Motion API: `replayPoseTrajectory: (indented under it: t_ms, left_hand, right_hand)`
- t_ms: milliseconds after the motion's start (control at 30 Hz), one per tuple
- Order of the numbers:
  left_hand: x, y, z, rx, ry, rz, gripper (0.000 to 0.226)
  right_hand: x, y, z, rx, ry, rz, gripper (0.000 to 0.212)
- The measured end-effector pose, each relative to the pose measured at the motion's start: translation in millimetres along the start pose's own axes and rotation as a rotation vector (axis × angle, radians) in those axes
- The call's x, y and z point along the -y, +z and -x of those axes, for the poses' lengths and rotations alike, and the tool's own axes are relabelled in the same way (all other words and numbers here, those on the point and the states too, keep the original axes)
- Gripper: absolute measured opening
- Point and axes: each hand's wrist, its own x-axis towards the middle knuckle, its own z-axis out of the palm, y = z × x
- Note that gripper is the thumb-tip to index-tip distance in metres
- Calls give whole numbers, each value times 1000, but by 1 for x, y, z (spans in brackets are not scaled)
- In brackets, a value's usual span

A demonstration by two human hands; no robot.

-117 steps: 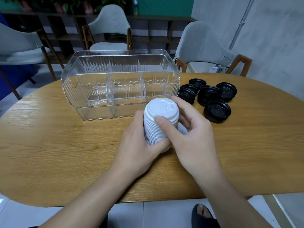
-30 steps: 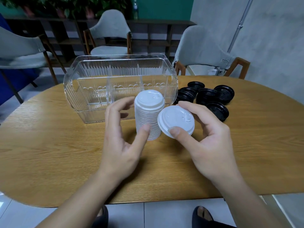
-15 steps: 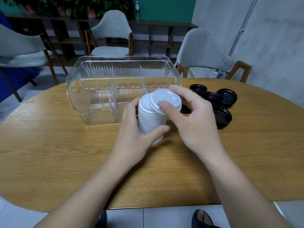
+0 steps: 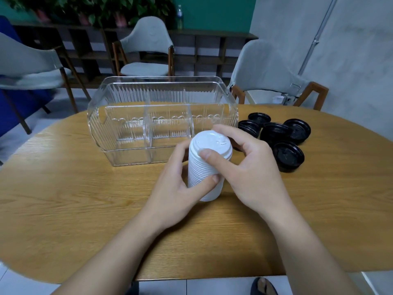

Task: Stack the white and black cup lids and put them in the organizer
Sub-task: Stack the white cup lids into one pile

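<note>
Head camera view shows a tall stack of white lids standing on the wooden table, just in front of the clear organizer. The left hand grips the stack from its left side, with the thumb curled across the front of the lower part. The right hand holds the top of the stack, its thumb pressing on the rim of the top lid and its fingers curled around the far side. The organizer is a transparent box with ribbed walls and dividers that make three compartments, and I see no lids in it. To the right of the organizer and the hands, several black lids lie on the table in a loose group, some on top of others. Behind the table stand grey chairs with wooden legs.
</note>
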Motion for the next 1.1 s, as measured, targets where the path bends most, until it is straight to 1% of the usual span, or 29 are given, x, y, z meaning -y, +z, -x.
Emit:
replayPoseTrajectory:
  t_ms: [100,200,300,467,600,733,767,867,900,967,1100]
  left_hand:
    - [1,0,1,13,-4,36,71]
    - [3,1,1,22,4,50,72]
    - [4,2,1,17,7,59,73]
    - [5,4,5,-28,2,43,74]
    - [5,4,5,-26,3,39,74]
    - [3,6,11,-28,-11,26,74]
    - [4,5,13,-35,-15,9,74]
    - [8,2,18,-28,-33,-48,79]
    - [9,1,20,-24,-39,-60,79]
    - [10,-1,22,-29,-53,-58,76]
    - [6,-10,27,-75,-72,-69,72]
  right_hand:
    - [-4,-6,1,65,10,-50,65]
    - [-7,-11,1,93,19,-116,62]
    - [-8,-9,3,53,37,-136,63]
    - [-6,4,12,-66,59,-119,69]
    - [-4,9,17,-38,111,-308,64]
    - [-1,12,26,-25,140,-367,74]
    - [-1,11,30,-21,154,-386,70]
    - [-1,8,42,26,207,-439,42]
    - [-2,8,45,46,220,-453,35]
    - [-3,10,49,63,223,-453,30]
    - [1,26,48,43,227,-455,26]
